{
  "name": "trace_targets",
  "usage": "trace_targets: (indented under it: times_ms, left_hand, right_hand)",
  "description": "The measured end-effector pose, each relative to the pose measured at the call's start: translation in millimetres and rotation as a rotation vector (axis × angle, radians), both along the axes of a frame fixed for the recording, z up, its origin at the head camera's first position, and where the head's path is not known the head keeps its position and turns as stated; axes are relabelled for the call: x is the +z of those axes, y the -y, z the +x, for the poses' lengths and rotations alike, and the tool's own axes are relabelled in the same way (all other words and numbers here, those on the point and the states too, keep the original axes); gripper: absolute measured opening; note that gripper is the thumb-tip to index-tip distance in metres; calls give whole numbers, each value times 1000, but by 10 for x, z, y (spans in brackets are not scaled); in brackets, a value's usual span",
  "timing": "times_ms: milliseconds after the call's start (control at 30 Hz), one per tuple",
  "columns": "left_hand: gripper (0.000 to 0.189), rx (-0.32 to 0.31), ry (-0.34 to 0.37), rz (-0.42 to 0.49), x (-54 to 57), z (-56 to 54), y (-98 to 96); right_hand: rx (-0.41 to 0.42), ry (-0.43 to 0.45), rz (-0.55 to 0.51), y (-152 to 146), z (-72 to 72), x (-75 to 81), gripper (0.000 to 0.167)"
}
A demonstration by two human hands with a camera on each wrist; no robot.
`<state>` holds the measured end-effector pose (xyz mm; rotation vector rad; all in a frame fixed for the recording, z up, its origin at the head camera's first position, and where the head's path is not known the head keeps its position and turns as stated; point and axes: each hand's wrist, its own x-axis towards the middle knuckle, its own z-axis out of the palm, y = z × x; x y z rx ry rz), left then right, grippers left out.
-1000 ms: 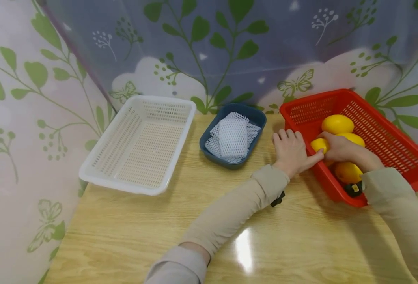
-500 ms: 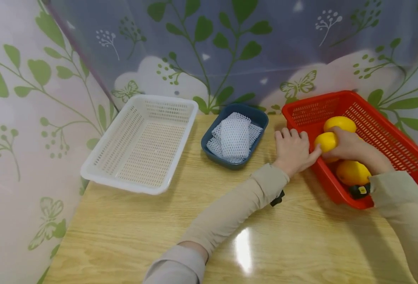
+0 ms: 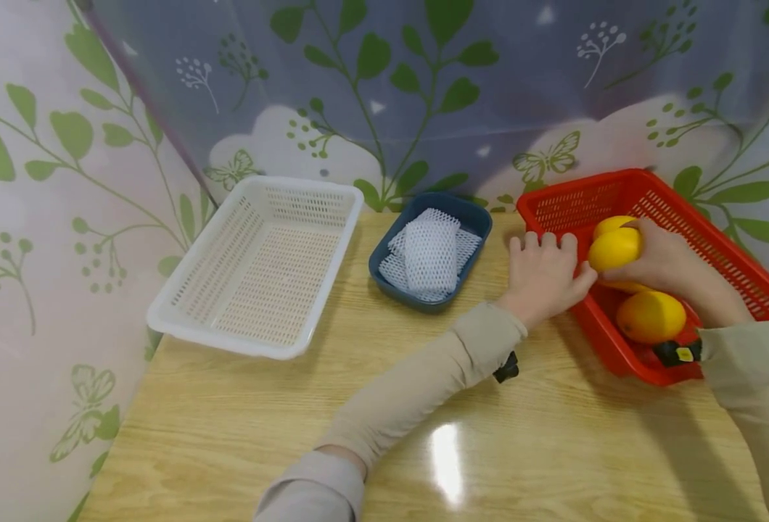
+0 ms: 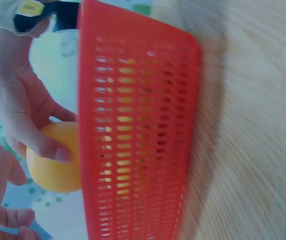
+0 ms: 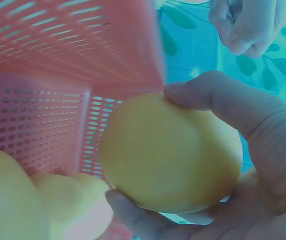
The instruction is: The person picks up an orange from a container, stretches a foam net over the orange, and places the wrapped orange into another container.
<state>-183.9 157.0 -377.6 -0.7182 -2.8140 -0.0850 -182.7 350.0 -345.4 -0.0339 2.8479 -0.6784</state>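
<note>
Fingers (image 5: 142,216) of the right hand (image 3: 681,272) grasp a yellow fruit (image 3: 613,250) at the mouth of the red basket (image 3: 609,342)

Both sleeves (image 3: 417,391) are cut off by the head view's edges. Past them, over the tabletop (image 3: 541,449), the left hand (image 3: 544,279) is released, fingers loosely bent; its thumb overlaps the basket's rim, contact uncertain. Other yellow fruits (image 3: 651,317) lie in the basket, partly covered, their number hard to make out. The grasped one's long axis runs roughly sideways in the head view, left end slightly lower, right end behind the hand; I cannot tell which is the stem end. From the left wrist, the rim hides part of it. Farther left, white foam nets (image 3: 432,254) overlap in a blue tray (image 3: 472,210), beside a white basket (image 3: 273,283). Behind stands a leafy backdrop (image 3: 554,94).
</note>
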Motion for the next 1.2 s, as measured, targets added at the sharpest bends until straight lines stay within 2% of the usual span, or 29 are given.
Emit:
trace_targets:
  times_ms: [200, 300, 400, 533, 667, 800, 967, 1200]
  left_hand:
    - [29, -55, 139, 188, 57, 118, 193]
    - [27, -102, 186, 284, 61, 187, 281]
    - [24, -164, 229, 416, 38, 234, 360]
    - [21, -241, 273, 613, -48, 296, 493]
    - [22, -268, 354, 765, -127, 394, 659]
    - [22, -287, 427, 879, -213, 514, 846]
    - [25, -279, 462, 983, -373, 648, 1067]
    - [23, -306, 503, 1198, -664, 728, 1305]
  right_hand:
    - [-20, -89, -9, 95, 93, 101, 93]
    - [-16, -161, -11, 183, 153, 171, 88]
    - [-11, -216, -18, 270, 215, 257, 83]
    - [-2, -258, -46, 406, 310, 375, 79]
    - [25, -291, -68, 559, 410, 480, 79]
    - [70, -312, -97, 719, 520, 561, 79]
    - [113, -332, -126, 913, 652, 618, 80]
    - [162, -384, -165, 1174, 798, 671, 77]
